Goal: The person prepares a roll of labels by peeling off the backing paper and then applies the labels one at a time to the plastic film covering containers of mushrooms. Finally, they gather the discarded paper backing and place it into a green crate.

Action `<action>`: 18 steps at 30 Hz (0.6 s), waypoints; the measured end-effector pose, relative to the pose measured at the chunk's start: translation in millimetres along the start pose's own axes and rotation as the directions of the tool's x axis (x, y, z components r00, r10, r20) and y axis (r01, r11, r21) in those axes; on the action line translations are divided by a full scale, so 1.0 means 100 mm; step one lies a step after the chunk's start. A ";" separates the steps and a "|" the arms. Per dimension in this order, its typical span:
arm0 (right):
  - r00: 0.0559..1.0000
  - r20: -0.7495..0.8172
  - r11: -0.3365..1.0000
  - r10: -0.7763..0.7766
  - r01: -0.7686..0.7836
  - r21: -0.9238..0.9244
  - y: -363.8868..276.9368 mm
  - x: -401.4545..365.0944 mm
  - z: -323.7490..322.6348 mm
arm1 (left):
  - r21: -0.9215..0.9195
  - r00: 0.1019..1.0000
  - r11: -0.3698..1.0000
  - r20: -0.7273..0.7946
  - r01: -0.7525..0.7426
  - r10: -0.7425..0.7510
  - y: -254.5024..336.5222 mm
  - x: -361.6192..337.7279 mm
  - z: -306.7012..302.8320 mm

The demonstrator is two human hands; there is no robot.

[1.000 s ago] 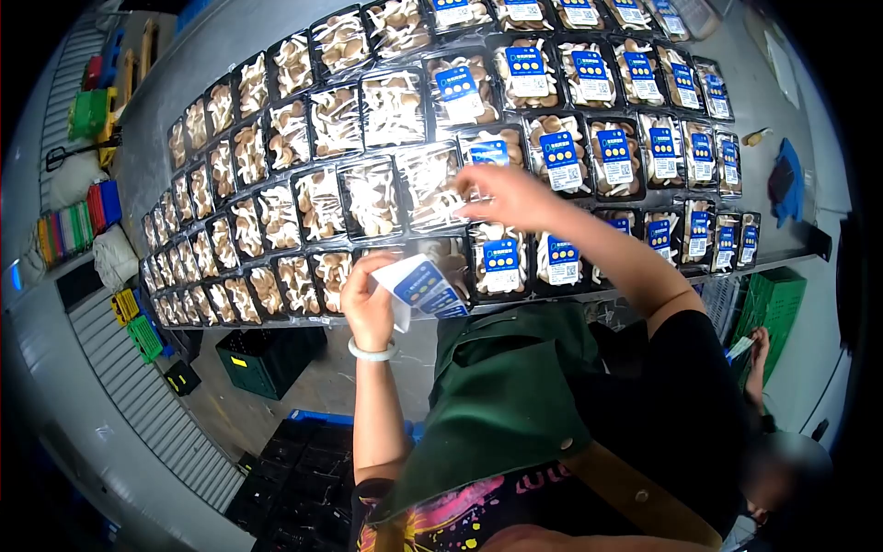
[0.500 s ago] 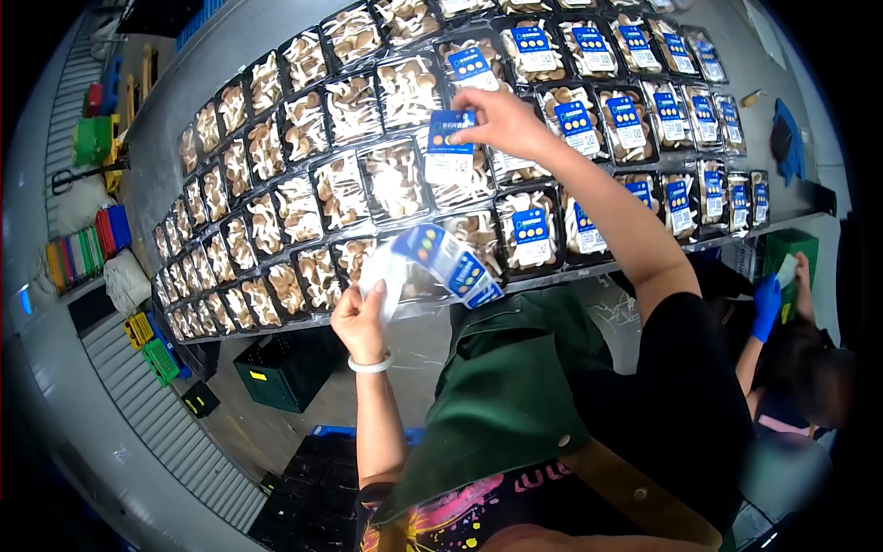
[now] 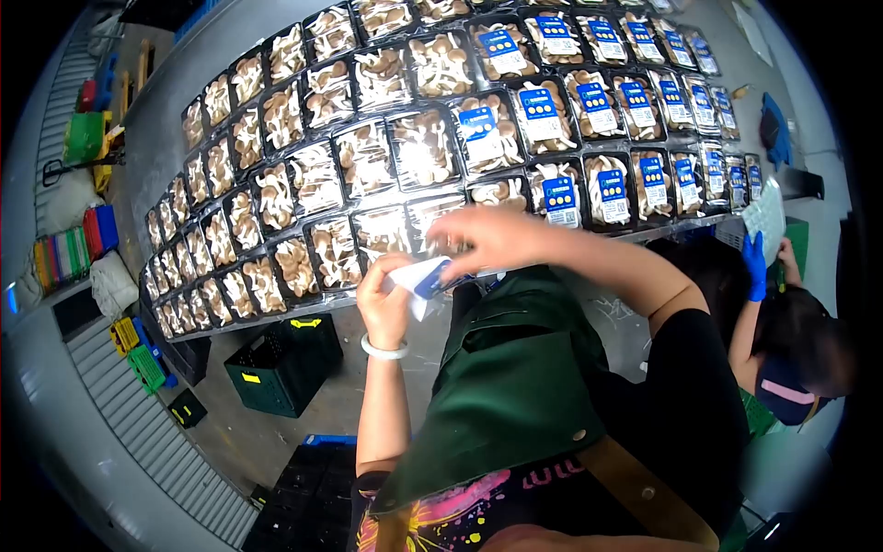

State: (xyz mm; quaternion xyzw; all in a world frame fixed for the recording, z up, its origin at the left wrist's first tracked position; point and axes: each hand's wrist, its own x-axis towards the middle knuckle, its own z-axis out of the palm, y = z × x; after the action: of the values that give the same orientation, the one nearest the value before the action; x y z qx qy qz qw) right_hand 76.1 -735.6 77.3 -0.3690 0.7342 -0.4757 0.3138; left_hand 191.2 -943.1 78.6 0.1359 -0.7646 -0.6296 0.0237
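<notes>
My left hand [image 3: 382, 299] is closed on a strip of labels [image 3: 421, 278], white backing with blue printed faces, in front of the table's near edge. Motion blurs my right hand [image 3: 487, 241], which is bent over the strip with its thumb close to a blue label; whether it grips one I cannot make out. Beyond both hands lie black trays of brown-capped mushrooms under clear film. One mushroom pack [image 3: 432, 147] beside the labelled ones is bare on top, while the pack to its right carries a blue and white label [image 3: 478, 124].
Rows of packs cover the metal table [image 3: 147, 120], labelled ones on the right, plain ones on the left. A dark green crate [image 3: 280, 368] stands on the floor below. At the right, a co-worker's blue-gloved hand [image 3: 754, 267] holds a pale sheet-like item.
My right hand has left a label on a mushroom pack and come back down to the label strip in my left hand. The co-worker's gloved hand has raised a pale item.
</notes>
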 end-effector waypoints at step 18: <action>0.929 -0.310 0.793 0.204 -0.343 -0.504 0.94 -0.50 -0.04 | -0.365 0.999 0.931 -0.016 0.023 -0.031 -0.46 -0.36 -0.90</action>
State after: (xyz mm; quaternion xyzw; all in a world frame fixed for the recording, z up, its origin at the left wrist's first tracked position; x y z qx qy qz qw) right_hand 76.4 -666.1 -3.1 -0.2723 0.9176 -0.2347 0.1696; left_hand 252.8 -1028.4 57.3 0.1466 -0.6321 -0.7594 0.0482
